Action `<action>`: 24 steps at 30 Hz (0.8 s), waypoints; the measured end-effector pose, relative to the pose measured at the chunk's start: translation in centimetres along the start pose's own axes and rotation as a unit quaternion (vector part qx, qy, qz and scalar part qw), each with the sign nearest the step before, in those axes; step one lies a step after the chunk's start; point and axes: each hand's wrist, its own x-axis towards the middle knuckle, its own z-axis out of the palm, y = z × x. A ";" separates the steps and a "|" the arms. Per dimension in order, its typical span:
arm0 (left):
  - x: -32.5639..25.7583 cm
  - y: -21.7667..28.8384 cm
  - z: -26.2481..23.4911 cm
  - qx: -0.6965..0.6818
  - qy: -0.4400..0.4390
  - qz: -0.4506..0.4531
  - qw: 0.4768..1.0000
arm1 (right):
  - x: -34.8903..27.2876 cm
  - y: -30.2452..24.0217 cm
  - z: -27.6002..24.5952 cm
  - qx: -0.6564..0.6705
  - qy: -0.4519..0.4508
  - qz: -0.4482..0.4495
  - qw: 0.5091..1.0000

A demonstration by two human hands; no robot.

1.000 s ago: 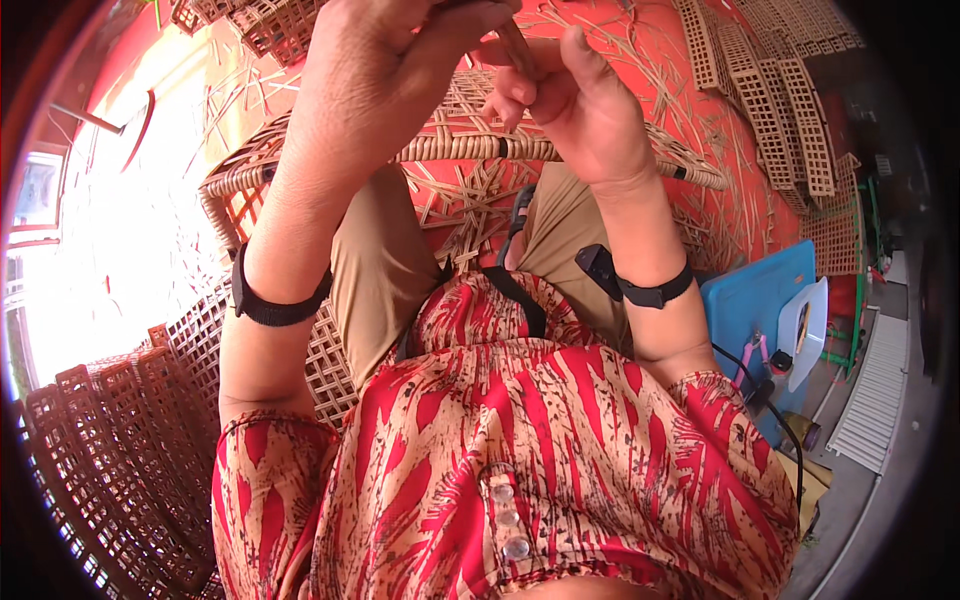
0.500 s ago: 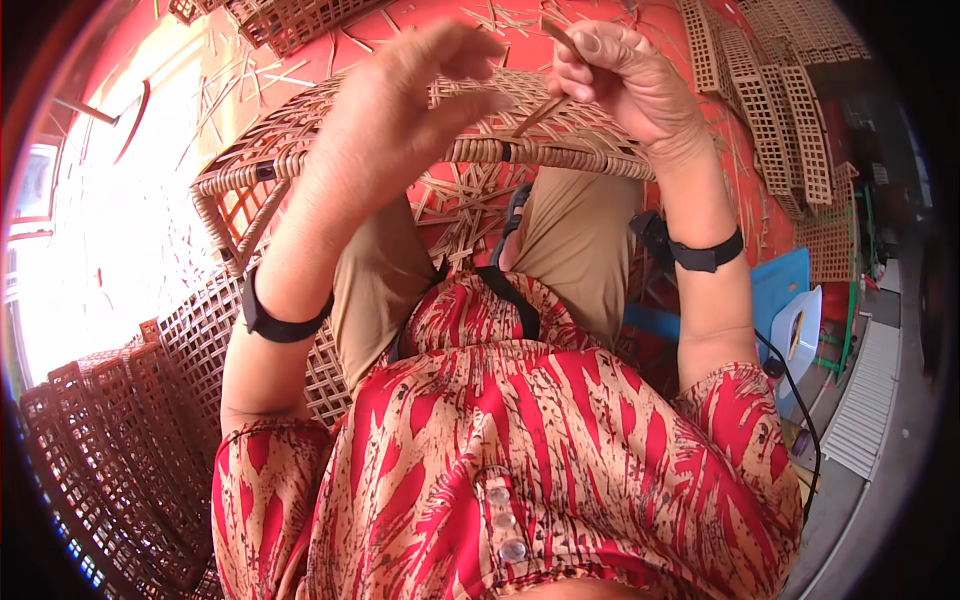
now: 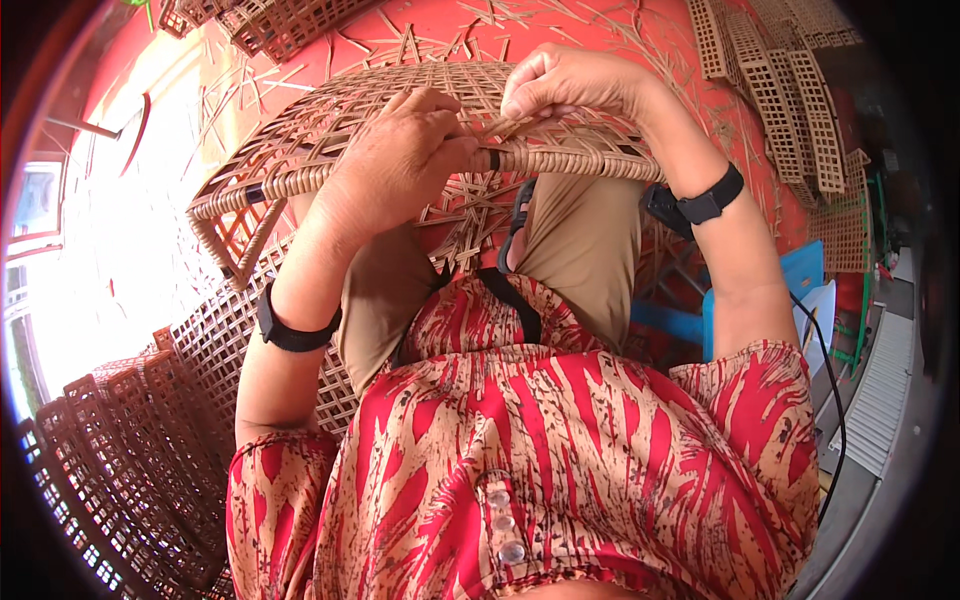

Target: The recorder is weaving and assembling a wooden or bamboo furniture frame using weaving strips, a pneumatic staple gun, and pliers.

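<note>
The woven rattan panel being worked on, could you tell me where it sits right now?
In the head view, the woven rattan panel lies across the person's knees, upper centre, its wrapped rim under the left hand and right hand.

No packages, labels, signs or screens can be made out in the head view. Nothing with a printed face, a wrapper or a display is seen among the woven panels, the floor and the items at the right edge.
</note>
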 end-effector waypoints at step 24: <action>-0.1 -0.6 0.8 -0.101 0.063 -0.072 0.990 | 1.8 -0.7 1.8 0.008 -0.025 0.070 0.997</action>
